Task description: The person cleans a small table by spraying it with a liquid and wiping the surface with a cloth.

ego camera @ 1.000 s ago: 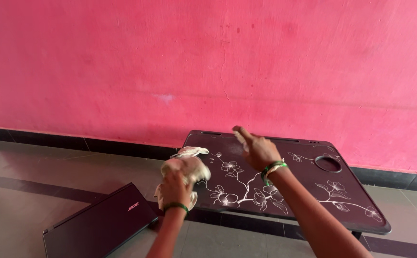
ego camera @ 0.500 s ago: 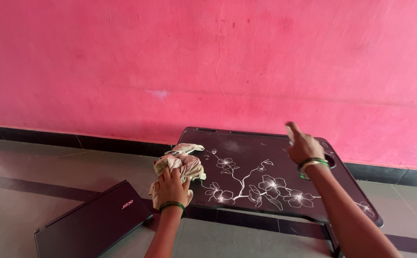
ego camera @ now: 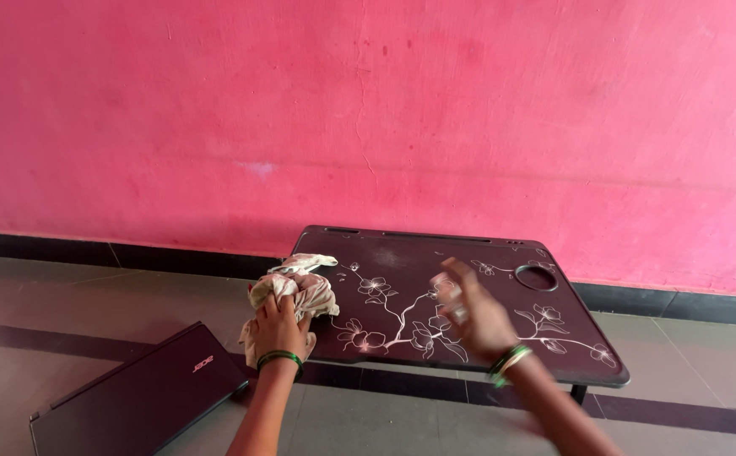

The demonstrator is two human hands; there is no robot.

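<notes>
Left hand: the left hand (ego camera: 280,325) grasps a crumpled cloth (ego camera: 294,291), the fingers closed around it, at the left edge of the table
Cloth: pale with reddish marks, it rests on the left front corner of the low table (ego camera: 486,257) and part of it hangs below the hand
Right hand: the right hand (ego camera: 472,314) is above the middle of the table, blurred, the fingers spread and released, holding nothing
Wrists: green bangles on both
Table: dark top with white flower drawing, round hole (ego camera: 536,275) near the right back corner
Laptop: a closed dark laptop (ego camera: 136,397) lies on the floor, left of the table
Wall: pink wall (ego camera: 368,118) behind
</notes>
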